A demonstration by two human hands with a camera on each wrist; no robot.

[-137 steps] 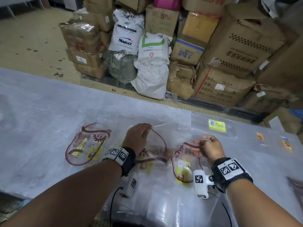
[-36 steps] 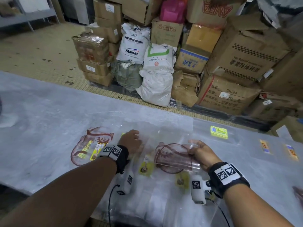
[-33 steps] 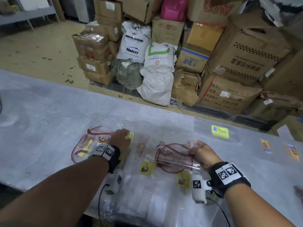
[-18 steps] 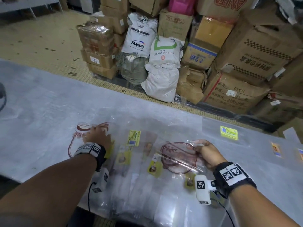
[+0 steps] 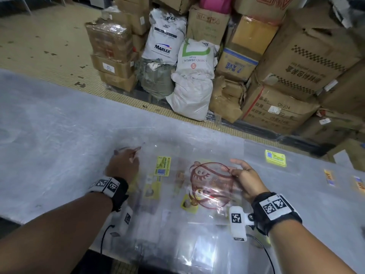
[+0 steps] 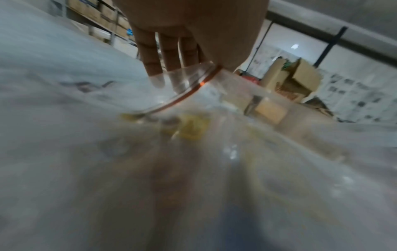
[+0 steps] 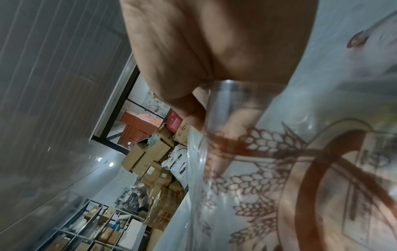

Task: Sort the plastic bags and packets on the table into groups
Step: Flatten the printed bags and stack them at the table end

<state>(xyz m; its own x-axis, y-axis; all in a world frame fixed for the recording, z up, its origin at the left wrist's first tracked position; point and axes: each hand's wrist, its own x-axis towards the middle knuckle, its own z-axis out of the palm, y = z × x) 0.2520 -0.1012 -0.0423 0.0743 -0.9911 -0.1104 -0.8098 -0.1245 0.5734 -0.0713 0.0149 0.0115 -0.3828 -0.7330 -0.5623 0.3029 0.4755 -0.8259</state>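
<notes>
Beyond the far edge of the grey table (image 5: 49,119), a white sack reading MARLEX (image 5: 165,36) is leaning beside one printed LOTTE CHEMICAL TITAN (image 5: 195,56), among cardboard boxes, one marked BLUE AXE (image 5: 236,65). On the table, clear plastic bags are lying spread out, several carrying yellow labels; one yellow label (image 5: 162,166) is sitting between the hands, its writing too small to read. Near the right, the right hand (image 5: 245,177) is pinching the right edge of a clear bag with a red-brown cartoon print (image 5: 209,184), thumb on top, lifting it slightly off the pile. At the left, the left hand (image 5: 123,165) is reaching palm down; in the left wrist view its fingers (image 6: 150,56) and thumb are pinching the edge of a clear bag with a red-brown line (image 6: 189,91).
</notes>
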